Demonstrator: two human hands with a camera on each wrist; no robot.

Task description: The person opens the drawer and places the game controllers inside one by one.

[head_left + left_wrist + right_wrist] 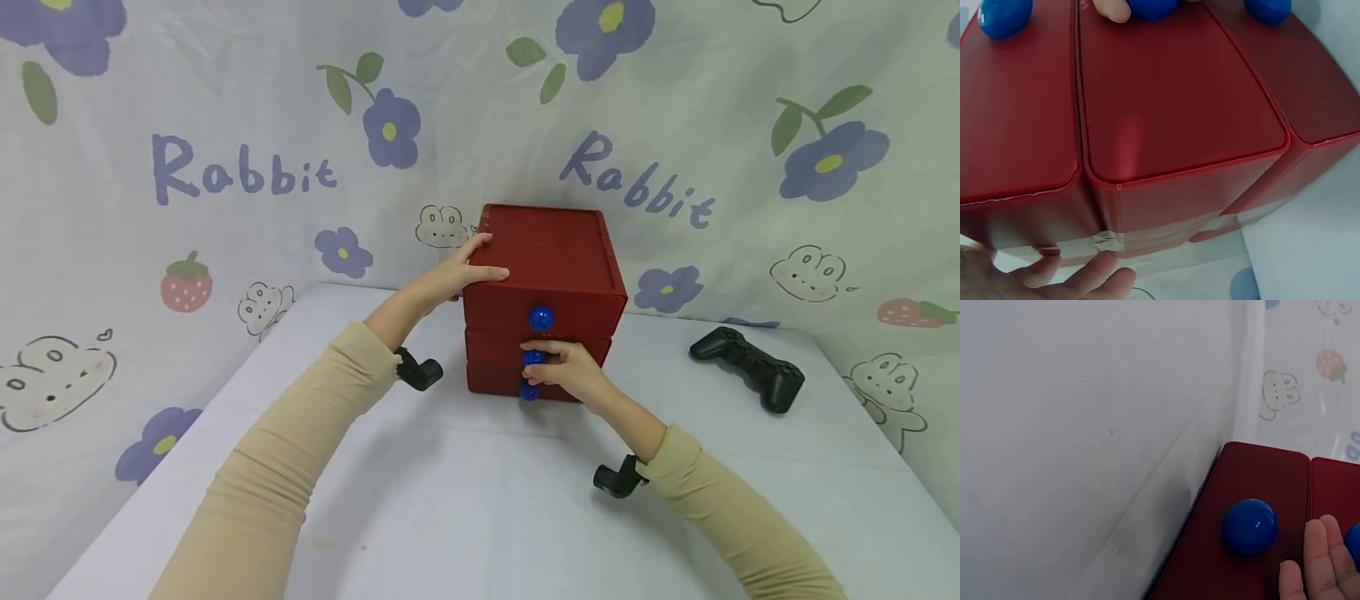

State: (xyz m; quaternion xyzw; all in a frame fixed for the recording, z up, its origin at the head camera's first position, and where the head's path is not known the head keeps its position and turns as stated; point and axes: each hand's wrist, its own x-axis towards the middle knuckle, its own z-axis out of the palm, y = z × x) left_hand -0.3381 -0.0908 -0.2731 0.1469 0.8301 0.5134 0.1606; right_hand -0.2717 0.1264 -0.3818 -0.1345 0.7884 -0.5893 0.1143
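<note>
A red box of three stacked drawers (546, 250) stands on the white table, a round blue knob on each drawer. My left hand (448, 277) rests at its upper left edge, thumb on the top; in the left wrist view its fingers (1094, 272) are straight along the side. With fingers and thumb my right hand (576, 369) pinches the middle blue knob (534, 357). The top knob (541, 318) and bottom knob (528, 389) are untouched. All three drawer fronts look closed, nearly flush with each other in the left wrist view.
A black game controller (747, 367) lies on the table to the right of the box. Behind the table hangs a white curtain (255, 100) printed with flowers and rabbits. A black wrist camera mount (618, 477) sticks out under the right cuff, another (418, 371) at the left.
</note>
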